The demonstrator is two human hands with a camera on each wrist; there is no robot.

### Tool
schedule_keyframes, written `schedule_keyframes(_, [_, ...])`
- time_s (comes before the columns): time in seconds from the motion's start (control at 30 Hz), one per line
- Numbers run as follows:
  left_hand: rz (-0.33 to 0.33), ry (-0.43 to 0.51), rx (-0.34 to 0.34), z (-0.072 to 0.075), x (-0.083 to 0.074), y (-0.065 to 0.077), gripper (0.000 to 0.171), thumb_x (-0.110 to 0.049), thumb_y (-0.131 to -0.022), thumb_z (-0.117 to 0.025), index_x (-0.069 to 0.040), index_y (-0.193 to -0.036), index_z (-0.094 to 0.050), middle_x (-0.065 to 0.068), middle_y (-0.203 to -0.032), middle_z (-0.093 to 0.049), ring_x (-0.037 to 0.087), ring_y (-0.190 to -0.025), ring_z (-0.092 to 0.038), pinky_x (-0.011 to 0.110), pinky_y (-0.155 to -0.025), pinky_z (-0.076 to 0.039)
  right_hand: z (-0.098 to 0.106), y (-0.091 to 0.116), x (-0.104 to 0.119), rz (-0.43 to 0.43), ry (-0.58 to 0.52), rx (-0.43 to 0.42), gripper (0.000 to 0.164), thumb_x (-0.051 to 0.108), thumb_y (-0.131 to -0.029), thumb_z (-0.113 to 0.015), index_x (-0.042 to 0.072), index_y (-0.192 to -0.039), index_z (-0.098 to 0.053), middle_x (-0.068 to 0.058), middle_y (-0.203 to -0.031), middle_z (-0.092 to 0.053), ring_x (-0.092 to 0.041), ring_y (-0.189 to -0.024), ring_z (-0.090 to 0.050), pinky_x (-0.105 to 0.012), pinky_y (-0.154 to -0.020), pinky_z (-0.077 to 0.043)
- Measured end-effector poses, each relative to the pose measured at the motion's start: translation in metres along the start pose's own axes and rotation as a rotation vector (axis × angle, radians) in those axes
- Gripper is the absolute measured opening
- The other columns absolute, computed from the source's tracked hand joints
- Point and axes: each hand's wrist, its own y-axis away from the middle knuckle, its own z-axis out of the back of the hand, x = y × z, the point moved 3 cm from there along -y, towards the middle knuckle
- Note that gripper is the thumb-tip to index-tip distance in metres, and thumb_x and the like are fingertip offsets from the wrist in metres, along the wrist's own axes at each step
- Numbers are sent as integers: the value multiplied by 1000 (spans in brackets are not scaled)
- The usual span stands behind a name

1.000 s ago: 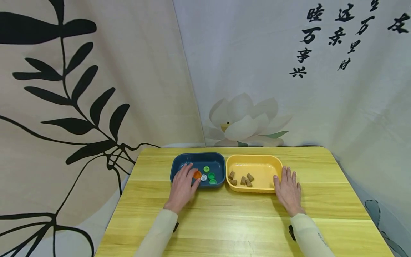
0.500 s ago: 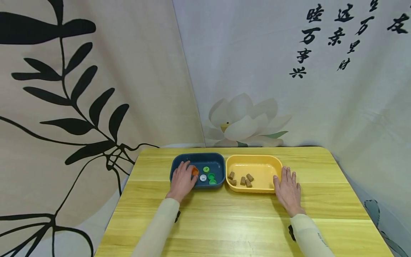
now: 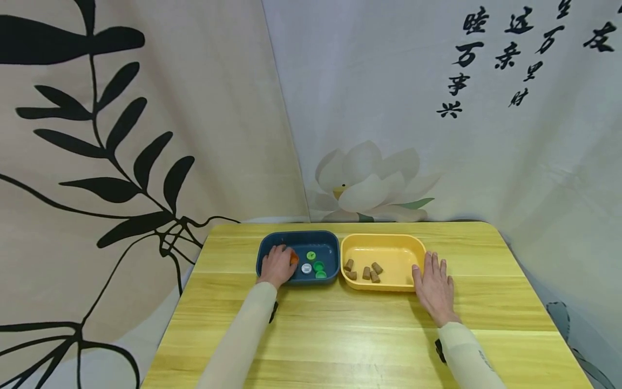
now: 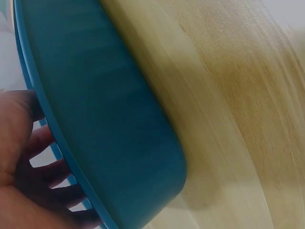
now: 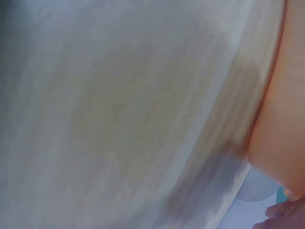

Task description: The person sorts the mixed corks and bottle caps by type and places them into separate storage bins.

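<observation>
My left hand [image 3: 278, 266] reaches over the near rim of the dark blue tray [image 3: 303, 235], its fingers bent inside. It holds an orange bottle cap [image 3: 293, 257], tilted and partly covered by the hand. In the left wrist view the fingers [image 4: 52, 171] pass behind the tray's rim, and the cap is hidden. To the right of the hand lie a white cap [image 3: 306, 268] and several green caps [image 3: 311, 255]. My right hand [image 3: 435, 292] rests at the right side of the yellow tray [image 3: 398, 240], its fingers straight and thumb at the rim.
Several brown cork stoppers [image 3: 366, 273] lie in the left part of the yellow tray. The two trays stand side by side near the back of the wooden table [image 3: 350, 335]. A printed curtain [image 3: 243, 108] hangs behind.
The left hand has moved slightly forward and closed in on the orange cap, which has shifted a little away and tilted. The right hand has stayed in place.
</observation>
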Motion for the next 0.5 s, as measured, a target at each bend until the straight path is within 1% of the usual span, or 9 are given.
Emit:
schedule_keyframes(0.13, [26, -1, 46, -4, 2, -2, 28, -24, -97, -75, -11, -122, -72, 20, -138, -60, 45, -136, -47, 69, -103, -42, -1, -2, 1, 4, 2, 5, 77, 51, -112, -22, -4, -164, -9, -32, -167, -10, -57, -152, -6, -80, -111, -11])
schedule_keyframes(0.27, [29, -13, 85, -7, 5, -2, 29, -19, -96, -76, -13, -123, -72, 18, -131, -62, 47, -136, -46, 73, -104, -39, -2, -3, 1, 2, 8, 6, 77, 51, -112, -22, -4, -164, -10, -32, -167, -11, -57, -152, -6, -80, -111, -12])
schedule_keyframes(0.4, [26, -11, 102, -7, 5, -1, 35, -18, -96, -76, -12, -130, -70, 19, -136, -60, 49, -140, -43, 74, -106, -36, -2, -2, 0, 2, 5, 15, 77, 51, -112, -21, -4, -164, -8, -32, -167, -10, -57, -152, -5, -80, -111, -11])
schedule_keyframes(0.5, [29, 17, 81, -4, 3, 2, 42, -21, -97, -74, -10, -136, -66, 21, -145, -55, 47, -141, -42, 74, -108, -34, -2, -2, -2, 6, 5, 20, 77, 50, -112, -22, -4, -164, -7, -32, -167, -9, -57, -151, -4, -81, -110, -10])
